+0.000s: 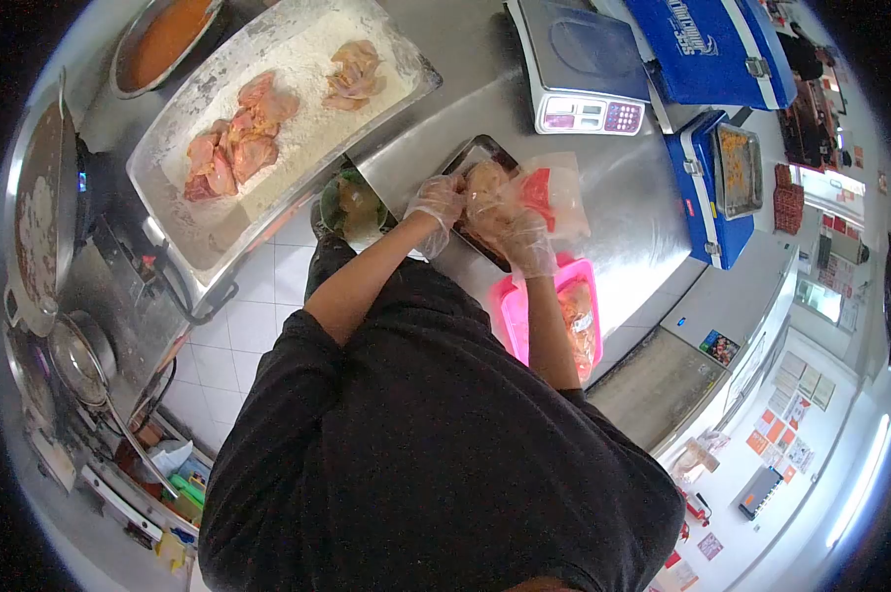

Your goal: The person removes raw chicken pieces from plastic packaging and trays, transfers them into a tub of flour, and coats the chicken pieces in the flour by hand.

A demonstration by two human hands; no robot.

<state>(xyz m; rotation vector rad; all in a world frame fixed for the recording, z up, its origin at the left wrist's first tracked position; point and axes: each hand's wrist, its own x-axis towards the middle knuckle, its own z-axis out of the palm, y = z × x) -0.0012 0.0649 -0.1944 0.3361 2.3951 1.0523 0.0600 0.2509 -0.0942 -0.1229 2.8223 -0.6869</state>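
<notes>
My left hand (440,202), in a clear plastic glove, has its fingers closed at the left side of a clear plastic bag (487,192) of pale meat pieces. My right hand (530,246), gloved the same way, grips the bag's lower right side. The bag lies over a dark metal tray (501,156) on the steel table. A translucent wrapper with a red print (537,194) spreads just right of the bag. Below my right hand, a pink basket (506,314) holds another bagged portion of meat (577,312).
At upper left, a large metal pan of flour (302,89) holds raw chicken pieces (238,138). Beyond it sits a bowl of orange liquid (166,37). A digital scale (582,61) and blue cooler boxes (702,187) stand right. A wide pan (43,212) is far left.
</notes>
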